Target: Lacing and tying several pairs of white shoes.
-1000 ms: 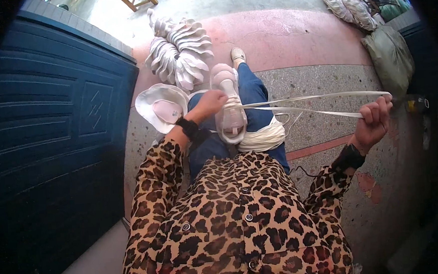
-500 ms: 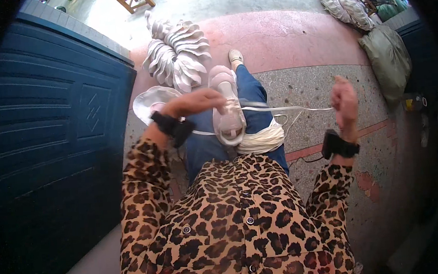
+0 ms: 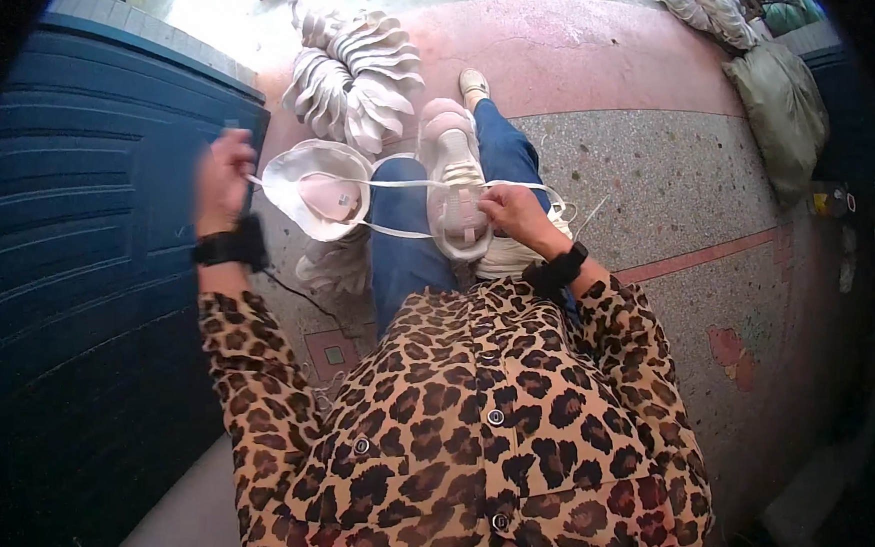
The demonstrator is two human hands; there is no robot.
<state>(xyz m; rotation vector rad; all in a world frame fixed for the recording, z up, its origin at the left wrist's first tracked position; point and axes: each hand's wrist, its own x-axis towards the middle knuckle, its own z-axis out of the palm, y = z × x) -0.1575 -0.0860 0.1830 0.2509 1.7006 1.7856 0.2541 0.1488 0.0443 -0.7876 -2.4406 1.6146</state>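
Observation:
A pale pink and white shoe upper point(image 3: 442, 211) rests across my thighs, toe pointing away, with white lace rows over its front. My left hand point(image 3: 222, 184), slightly blurred, is out at the far left, closed on a white shoelace. From the upper, strands of the lace point(image 3: 402, 183) stretch left toward a white rounded piece with a pink middle point(image 3: 287, 182). My right hand point(image 3: 516, 217) is closed at the right edge of the upper, its fingertips pinching there. A bundle of white laces point(image 3: 502, 262) lies on my right thigh, partly under my right wrist.
A ring of stacked white shoe pieces point(image 3: 353, 78) stands ahead to the left, with another stack point(image 3: 332, 265) beside my left leg. A dark blue panelled door point(image 3: 105, 244) borders the left side. A grey-green sack point(image 3: 781, 117) sits at the right.
My left hand has swung from above the upper out to the far left, drawing lace with it. My right hand has come in from the far right to the upper's edge.

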